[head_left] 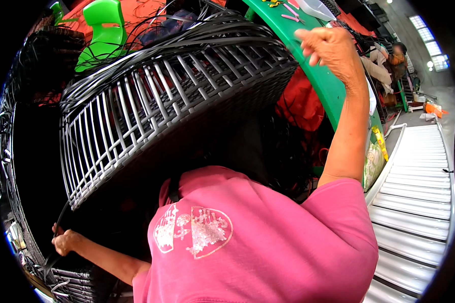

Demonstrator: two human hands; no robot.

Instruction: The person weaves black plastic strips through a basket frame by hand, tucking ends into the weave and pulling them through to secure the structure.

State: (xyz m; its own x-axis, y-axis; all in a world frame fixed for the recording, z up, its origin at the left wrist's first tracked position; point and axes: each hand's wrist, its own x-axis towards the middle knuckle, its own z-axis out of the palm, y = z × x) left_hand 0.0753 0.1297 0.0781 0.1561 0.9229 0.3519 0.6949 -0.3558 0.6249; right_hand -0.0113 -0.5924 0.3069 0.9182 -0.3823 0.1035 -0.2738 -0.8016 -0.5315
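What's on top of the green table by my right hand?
On the green table lie a pink tool, something yellow and a pale tray. Your right hand covers part of the tabletop, so anything behind it can't be seen.

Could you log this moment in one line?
Left hand: gripping black strip; right hand: raised near green table; black wickerwork: partly woven

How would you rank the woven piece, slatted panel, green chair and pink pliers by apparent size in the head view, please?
Largest to smallest:
1. Woven piece
2. Slatted panel
3. Green chair
4. Pink pliers
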